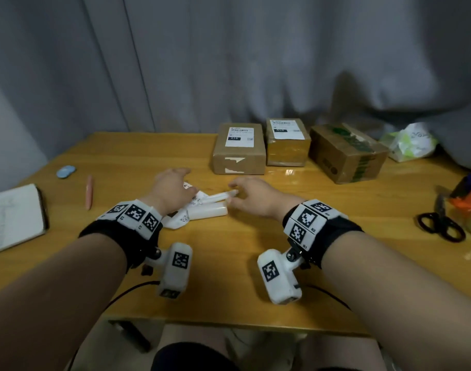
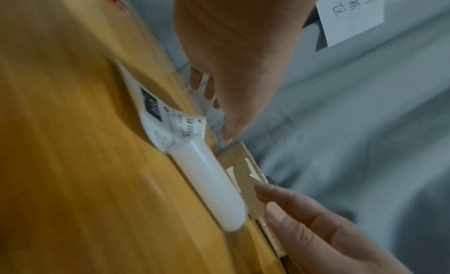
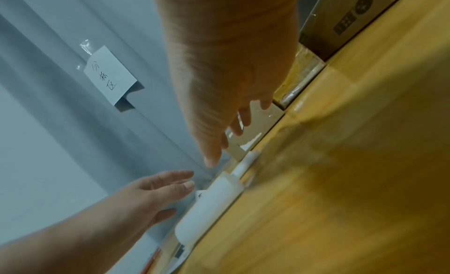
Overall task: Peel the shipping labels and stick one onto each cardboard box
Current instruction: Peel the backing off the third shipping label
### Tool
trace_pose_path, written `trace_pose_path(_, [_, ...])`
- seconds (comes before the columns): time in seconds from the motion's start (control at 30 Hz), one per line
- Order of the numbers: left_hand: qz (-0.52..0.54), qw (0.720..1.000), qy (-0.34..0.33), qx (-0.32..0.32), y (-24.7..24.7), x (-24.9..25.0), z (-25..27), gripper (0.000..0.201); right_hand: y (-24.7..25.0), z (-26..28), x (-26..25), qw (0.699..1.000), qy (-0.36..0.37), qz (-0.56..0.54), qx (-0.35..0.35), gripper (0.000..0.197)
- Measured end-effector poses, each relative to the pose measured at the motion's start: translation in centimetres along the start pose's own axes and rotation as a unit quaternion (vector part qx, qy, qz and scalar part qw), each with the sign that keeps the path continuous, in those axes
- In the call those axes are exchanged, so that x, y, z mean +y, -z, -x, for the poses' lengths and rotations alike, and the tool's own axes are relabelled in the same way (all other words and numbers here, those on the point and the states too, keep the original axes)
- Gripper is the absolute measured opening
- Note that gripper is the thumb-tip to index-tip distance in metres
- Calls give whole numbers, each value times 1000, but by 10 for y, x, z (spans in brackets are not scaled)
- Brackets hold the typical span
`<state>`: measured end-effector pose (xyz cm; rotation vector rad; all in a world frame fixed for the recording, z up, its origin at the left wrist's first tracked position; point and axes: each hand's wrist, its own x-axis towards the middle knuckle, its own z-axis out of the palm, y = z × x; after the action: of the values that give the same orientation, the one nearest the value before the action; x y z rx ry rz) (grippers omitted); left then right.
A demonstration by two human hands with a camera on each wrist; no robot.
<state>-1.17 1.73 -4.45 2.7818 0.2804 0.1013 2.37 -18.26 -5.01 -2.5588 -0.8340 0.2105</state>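
Three cardboard boxes stand in a row at the back of the table. The left box [image 1: 238,153] and the middle box [image 1: 286,145] each carry a white shipping label on top. The right box [image 1: 346,153], with green tape, shows no label. Curled white label sheets [image 1: 207,210] lie mid-table, one rolled into a tube [image 2: 209,185] next to a printed label [image 2: 165,120]. My left hand [image 1: 184,190] hovers over the sheets with relaxed fingers [image 3: 180,181]. My right hand [image 1: 233,195] reaches toward the tube's end [image 3: 243,166] with straight fingers, gripping nothing.
Black scissors [image 1: 440,223] and an orange-and-blue object [image 1: 467,196] lie at the right edge. A white-green plastic bag [image 1: 411,141] sits behind the right box. At the left are an open notebook [image 1: 12,215], a pink pen [image 1: 89,191] and a blue eraser [image 1: 65,171]. Grey curtains hang behind.
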Motion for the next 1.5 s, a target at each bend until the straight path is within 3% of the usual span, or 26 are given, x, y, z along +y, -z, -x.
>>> trace_pose_path(0.13, [75,995,65,-31,-14,-12,-12,68,-8,-4,-14,990,-3,84,-113,74])
trace_pose_path(0.2, [69,995,61,-39,-20,-16,-19,46,-14,-12,-20,988,4,101,-114,64])
trace_pose_path(0.3, [89,995,52,20,-24,-21,-28,20,-20,-30,-22,992,-2,106,-68,36])
trace_pose_path(0.4, [171,975,34,136,-10,-19,-35,23,-15,-42,-12,994,-17,103,-23,16])
trace_pose_path(0.47, [205,951,0,232,5,-14,-41,30,-9,-48,-2,995,-33,96,1,16])
trace_pose_path(0.53, [237,922,-34,303,15,-13,-52,35,-3,-53,7,995,-57,84,16,29])
trace_pose_path(0.63, [303,894,-49,326,24,-4,-65,28,8,-59,20,997,-74,14,31,47])
trace_pose_path(0.77, [372,860,-69,342,29,22,-65,13,32,-62,27,985,-61,-105,122,38])
trace_pose_path(0.87, [398,854,-99,319,23,42,-65,8,53,-61,27,935,-50,-287,203,31])
trace_pose_path(0.93, [406,863,-116,278,16,54,-66,6,65,-57,27,887,-45,-416,196,27])
trace_pose_path(0.97, [417,865,-121,250,12,60,-67,4,69,-55,28,880,-37,-434,191,27])
trace_pose_path(1.07, [463,862,-119,167,-1,77,-72,8,70,-50,35,892,-18,-400,210,26])
trace_pose_path(1.2, [526,840,-114,73,-15,88,-73,14,64,-43,50,882,-46,-397,251,15])
trace_pose_path(1.37, [532,839,-109,-31,-17,87,-78,10,63,-45,64,912,-61,-320,250,20])
trace_pose_path(1.5, [551,821,-119,-93,-13,85,-80,10,64,-51,69,918,-47,-298,256,16])
